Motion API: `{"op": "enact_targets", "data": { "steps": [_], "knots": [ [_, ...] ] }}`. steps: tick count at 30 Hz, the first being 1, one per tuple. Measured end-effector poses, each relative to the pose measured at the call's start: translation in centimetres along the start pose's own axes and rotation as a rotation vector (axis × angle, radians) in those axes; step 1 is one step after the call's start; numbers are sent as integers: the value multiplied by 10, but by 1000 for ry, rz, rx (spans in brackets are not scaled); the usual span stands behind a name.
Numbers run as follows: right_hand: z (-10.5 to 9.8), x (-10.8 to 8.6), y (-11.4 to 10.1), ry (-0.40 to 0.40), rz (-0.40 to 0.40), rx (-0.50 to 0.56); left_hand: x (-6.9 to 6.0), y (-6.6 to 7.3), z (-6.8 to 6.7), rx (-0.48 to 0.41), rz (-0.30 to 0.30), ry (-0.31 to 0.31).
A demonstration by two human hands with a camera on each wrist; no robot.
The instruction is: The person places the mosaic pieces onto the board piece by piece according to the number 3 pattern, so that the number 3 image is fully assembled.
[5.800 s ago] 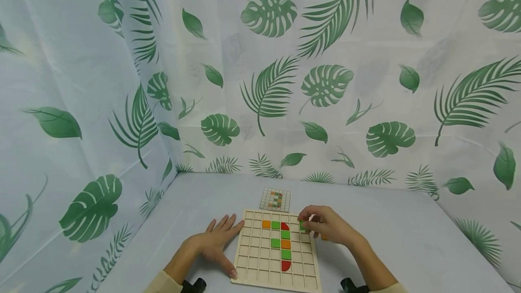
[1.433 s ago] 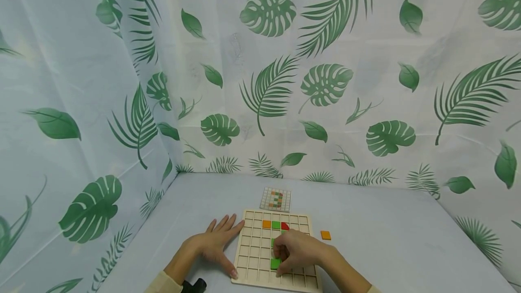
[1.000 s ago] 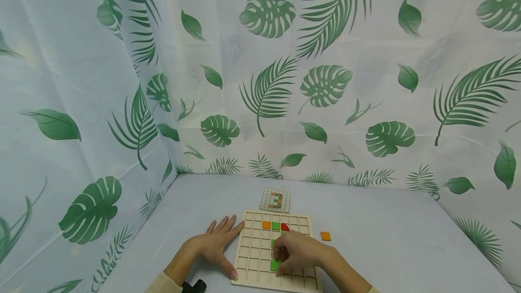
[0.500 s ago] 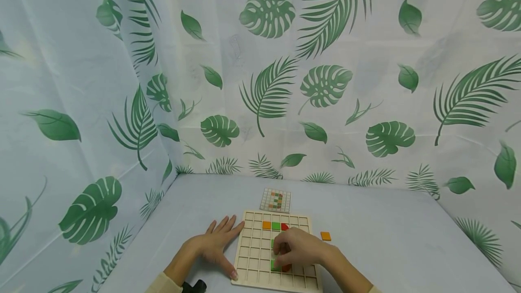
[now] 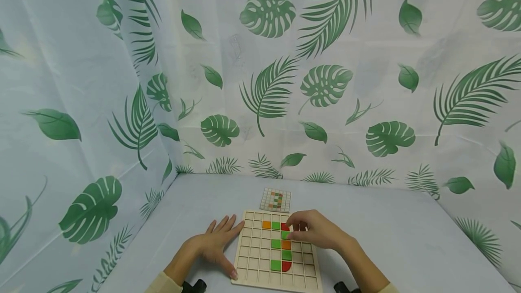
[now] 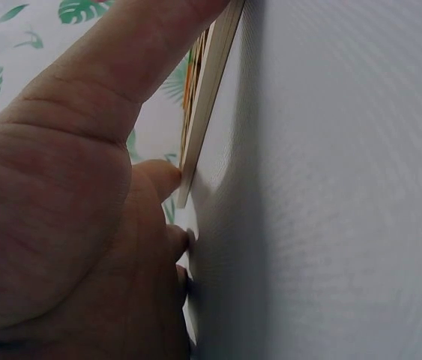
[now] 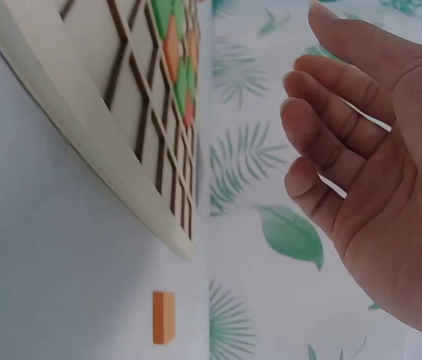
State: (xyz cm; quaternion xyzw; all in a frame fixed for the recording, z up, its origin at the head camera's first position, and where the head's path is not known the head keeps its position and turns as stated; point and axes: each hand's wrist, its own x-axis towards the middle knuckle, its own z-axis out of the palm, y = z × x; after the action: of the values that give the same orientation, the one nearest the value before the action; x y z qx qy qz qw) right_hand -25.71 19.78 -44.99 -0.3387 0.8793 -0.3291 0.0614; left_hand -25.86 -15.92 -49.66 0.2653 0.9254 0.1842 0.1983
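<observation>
A pale wooden grid board (image 5: pixel 254 253) lies on the table, with orange, green and red tiles set in its cells. My left hand (image 5: pixel 215 243) is spread beside the board's left side, thumb at the near corner and index fingertip at the edge. Above the board's right part hovers my right hand (image 5: pixel 319 230), fingers loosely bent; the right wrist view shows nothing in it. Near the front, a green tile (image 5: pixel 276 265) sits left of a rounded red tile (image 5: pixel 286 267). A loose orange tile (image 7: pixel 163 318) lies off the board, hidden behind the right hand in the head view.
Just beyond the board lies a small card (image 5: pixel 264 199) printed with a grid and coloured squares. The white table (image 5: pixel 386 225) reaches back to a leaf-patterned curtain (image 5: pixel 350 103), which also hangs along the left side.
My right hand carried a green tile from the board's upper right to the lower row, let go of it left of the rounded red tile, then rose away to the upper right. Left hand unmoved.
</observation>
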Motion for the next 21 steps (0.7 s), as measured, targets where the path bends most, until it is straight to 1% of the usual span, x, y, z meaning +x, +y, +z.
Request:
{"op": "enact_targets", "data": {
  "steps": [5,9,15,21],
  "knots": [
    [-9,-4,5,40,33,-20,0,1,0,13,-9,3],
    [-15,-7,8,64,45,-20,0,1,0,8,-10,2],
    [-23,-11,13,68,75,-9,0,1,0,17,-15,5],
    [-30,-14,16,56,107,-20,-1,0,0,0,9,9]
  ]
}}
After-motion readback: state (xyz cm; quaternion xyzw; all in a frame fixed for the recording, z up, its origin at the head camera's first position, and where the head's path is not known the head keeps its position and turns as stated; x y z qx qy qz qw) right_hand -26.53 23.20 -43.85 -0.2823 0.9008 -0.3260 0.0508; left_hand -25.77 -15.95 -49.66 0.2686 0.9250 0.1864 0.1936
